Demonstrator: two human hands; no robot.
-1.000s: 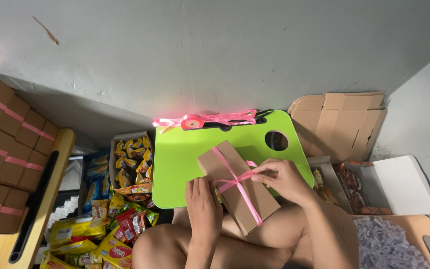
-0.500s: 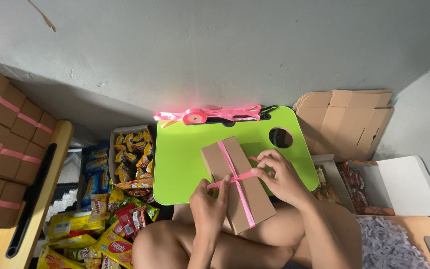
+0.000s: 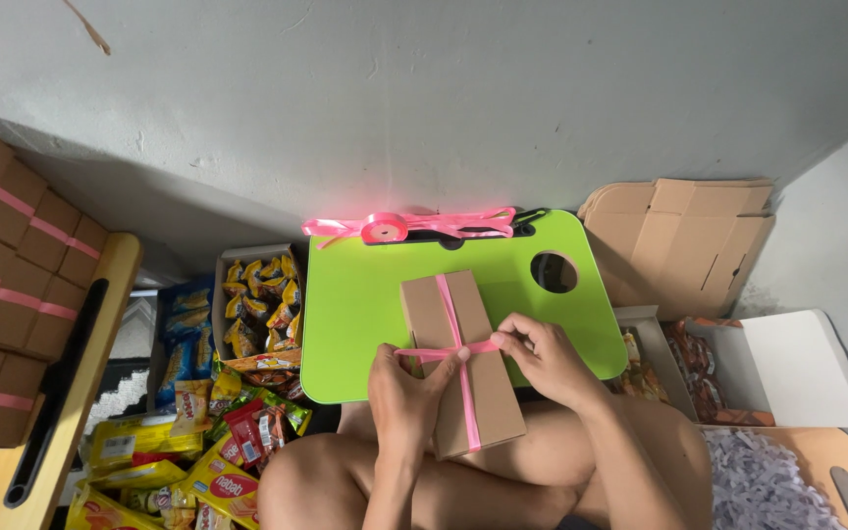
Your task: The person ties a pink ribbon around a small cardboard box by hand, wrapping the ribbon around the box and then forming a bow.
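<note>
Two ribbon ends are being pinched at the frame's centre. The pink ribbon [image 3: 460,358] is being gripped by the left hand [image 3: 406,391] and right hand [image 3: 542,355] across the brown box [image 3: 463,363] (lying on the green tray [image 3: 365,304]).

Looks like a home corner used for packing gifts by hand: bare plaster wall [image 3: 444,108], green lap counter [image 3: 365,314] set across bare knees, stacked ribboned boxes [image 3: 12,285], flat cardboard blanks [image 3: 679,240], snack packets [image 3: 238,324] heaped on the floor, shredded paper [image 3: 768,481].
</note>
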